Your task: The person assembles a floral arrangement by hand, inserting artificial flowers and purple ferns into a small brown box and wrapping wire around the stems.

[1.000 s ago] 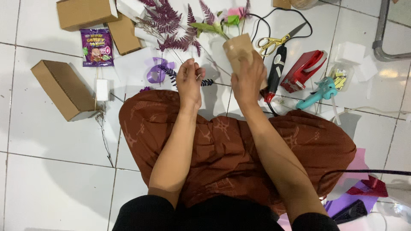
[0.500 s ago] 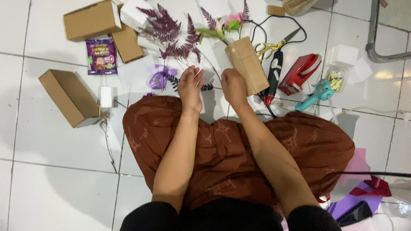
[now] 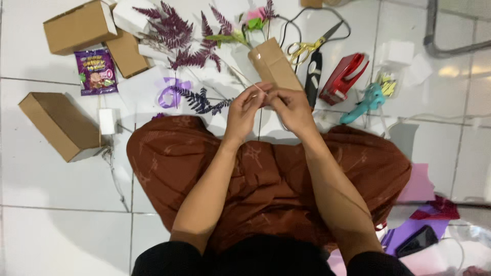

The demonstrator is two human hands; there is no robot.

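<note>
Left hand (image 3: 244,108) and right hand (image 3: 290,106) pinched together on thin stick (image 3: 258,90); hard squeeze likely snaps it, jolting brown paper wrap (image 3: 274,65).

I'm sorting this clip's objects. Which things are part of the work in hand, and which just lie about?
In hand:
left hand and right hand pinching a thin stick
brown paper cone

Lying about:
scissors
red tape dispenser
teal glue gun
cardboard boxes
snack packet
</note>
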